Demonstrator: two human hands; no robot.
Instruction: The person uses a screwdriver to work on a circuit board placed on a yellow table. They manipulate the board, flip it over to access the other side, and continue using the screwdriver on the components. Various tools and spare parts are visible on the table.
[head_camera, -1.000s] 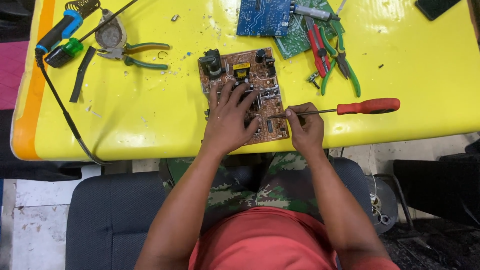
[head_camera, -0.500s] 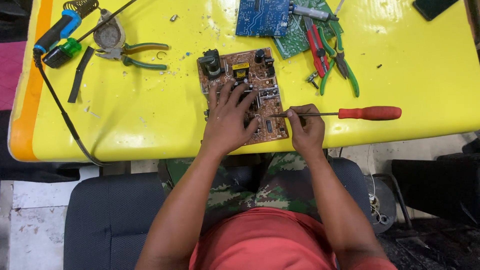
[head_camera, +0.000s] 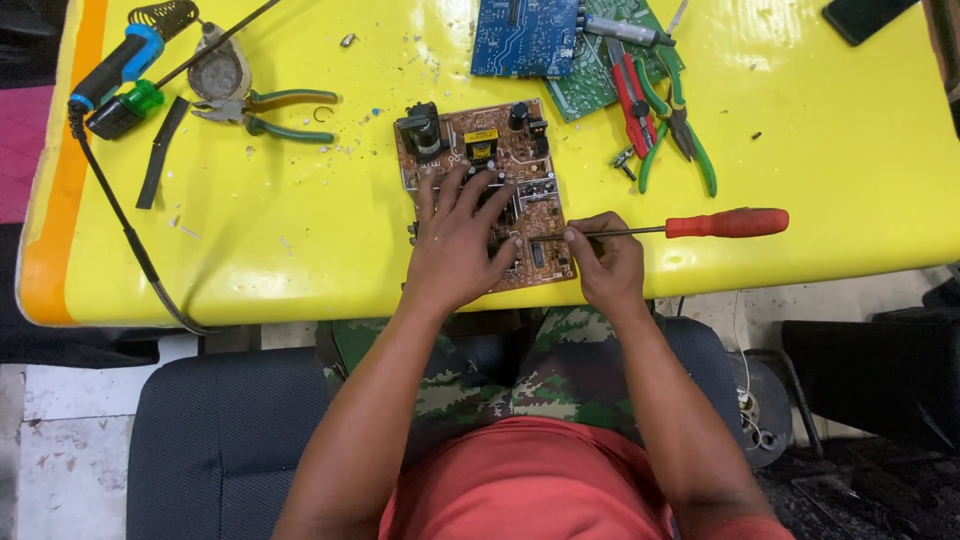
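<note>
Brown circuit board (head_camera: 487, 190) lies at the yellow table's (head_camera: 300, 230) near edge. Left hand (head_camera: 455, 245) presses it flat, fingers spread; right hand (head_camera: 605, 262) pinches the red-handled screwdriver's (head_camera: 690, 226) shaft, which should stay level and steady.

A brown rectangular circuit board (head_camera: 487, 180), studded with black components and a yellow-wrapped transformer, lies flat near the yellow table's front edge; a slim red-handled screwdriver (head_camera: 690, 226) rests level, its metal tip touching the board's right side.
</note>
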